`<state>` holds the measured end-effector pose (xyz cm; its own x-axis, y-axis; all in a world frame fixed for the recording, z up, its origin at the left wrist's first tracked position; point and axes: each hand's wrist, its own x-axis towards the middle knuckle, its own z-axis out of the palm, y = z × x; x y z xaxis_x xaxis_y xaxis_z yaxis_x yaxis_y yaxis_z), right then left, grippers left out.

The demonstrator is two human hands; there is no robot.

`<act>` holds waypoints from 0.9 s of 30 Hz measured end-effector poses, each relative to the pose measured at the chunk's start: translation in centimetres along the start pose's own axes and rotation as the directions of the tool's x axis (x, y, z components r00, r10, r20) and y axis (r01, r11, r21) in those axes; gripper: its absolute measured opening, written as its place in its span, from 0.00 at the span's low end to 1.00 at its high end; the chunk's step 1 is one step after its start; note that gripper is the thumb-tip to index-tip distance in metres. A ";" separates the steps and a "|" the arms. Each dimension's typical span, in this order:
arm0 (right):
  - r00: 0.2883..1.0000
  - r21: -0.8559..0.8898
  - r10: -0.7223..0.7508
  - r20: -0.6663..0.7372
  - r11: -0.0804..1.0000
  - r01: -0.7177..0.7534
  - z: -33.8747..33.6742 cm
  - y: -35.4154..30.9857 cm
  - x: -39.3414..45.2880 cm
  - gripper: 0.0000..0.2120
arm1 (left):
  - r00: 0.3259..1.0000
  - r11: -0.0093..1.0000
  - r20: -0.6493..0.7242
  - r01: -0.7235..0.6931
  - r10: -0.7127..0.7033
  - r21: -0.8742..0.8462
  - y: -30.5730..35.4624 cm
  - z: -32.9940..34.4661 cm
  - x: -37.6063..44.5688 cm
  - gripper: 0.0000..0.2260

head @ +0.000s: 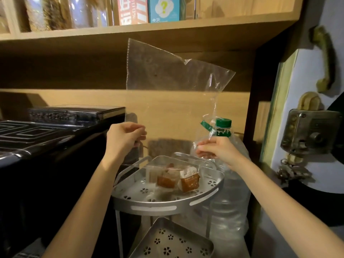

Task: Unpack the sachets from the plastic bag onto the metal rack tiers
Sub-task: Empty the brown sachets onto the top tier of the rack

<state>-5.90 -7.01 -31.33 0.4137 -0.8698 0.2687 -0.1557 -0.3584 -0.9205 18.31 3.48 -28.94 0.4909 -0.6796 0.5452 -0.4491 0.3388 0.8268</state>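
The lower tier [171, 241] of the metal rack [167, 203] is sitting nearest the camera, its perforated floor showing flower-shaped holes. Above it, the upper tier [204, 199] is carrying the sachets [178, 178], a small cluster with brown contents and pale tops lying toward its back right. Directly above them the plastic bag [167, 75] is hanging upside down, clear and flat, its sealed edge pointing up in front of the wooden shelf [149, 28]. The left hand [123, 139] is holding the bag's left lower edge, its grip curled with thumb and fingers pinching the film. The right hand [216, 150] is pinching the bunched right lower edge just above the tier. Behind the right hand a clear water jug [230, 202] with a green cap [223, 122] is standing beside the rack. A black appliance [46, 142] is sitting to the left.
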 end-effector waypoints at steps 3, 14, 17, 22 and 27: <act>0.998 0.063 -0.038 -0.055 0.997 0.041 0.6 -0.7 0.1 0.04 | 0.992 0.991 -0.058 -0.108 0.113 0.083 1.3 -0.1 0.4 0.06; 0.969 0.112 -0.189 -0.161 0.972 0.209 -0.8 -5.3 -0.4 0.09 | 0.996 0.968 0.043 -0.069 0.082 -0.243 5.1 -1.9 1.5 0.04; 0.960 0.079 -0.239 -0.144 0.965 0.252 -1.9 -7.0 -1.4 0.11 | 0.987 0.955 0.110 -0.080 0.115 -0.285 6.0 -2.4 1.5 0.04; 0.965 0.137 -0.258 -0.043 0.955 0.261 -4.3 -8.9 -3.0 0.17 | 0.950 0.952 0.260 -0.096 0.176 -0.291 7.0 -3.5 1.3 0.08; 0.972 0.168 -0.231 0.036 0.960 0.222 -5.8 -8.8 -4.6 0.15 | 0.884 0.911 0.455 0.092 0.111 -0.402 7.0 -3.1 0.5 0.10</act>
<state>-11.62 -1.79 -22.86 0.4709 -0.7504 0.4639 0.0935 -0.4804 -0.8720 17.74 7.55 -22.46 0.0445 -0.8589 0.5102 -0.0639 0.5073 0.8594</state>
